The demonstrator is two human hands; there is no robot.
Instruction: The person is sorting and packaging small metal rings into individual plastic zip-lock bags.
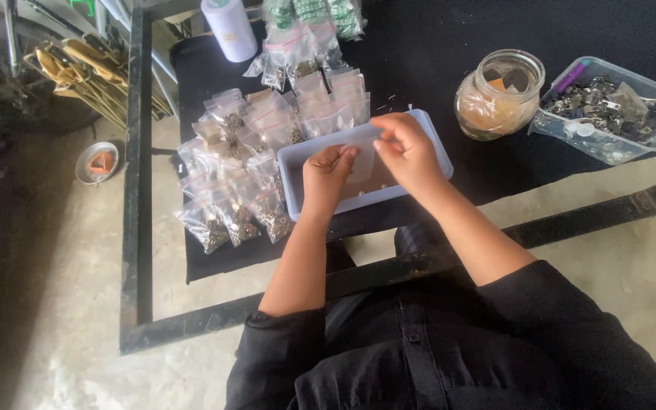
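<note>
Both hands are working together over a shallow pale-blue rectangular plastic tray (298, 163) sitting on the black cloth-covered table (449, 45). The left hand (326, 173) and the right hand (408, 152) are each pinching an edge of a small clear plastic zip bag (363, 161), holding it just above the tray; what is inside it looks too blurred to tell. Filled clear bags of small metal parts (244, 167) are lying heaped just left of the tray. A round glass jar (499, 95) and a clear plastic box of metal pieces (609, 110) are standing to the right.
</note>
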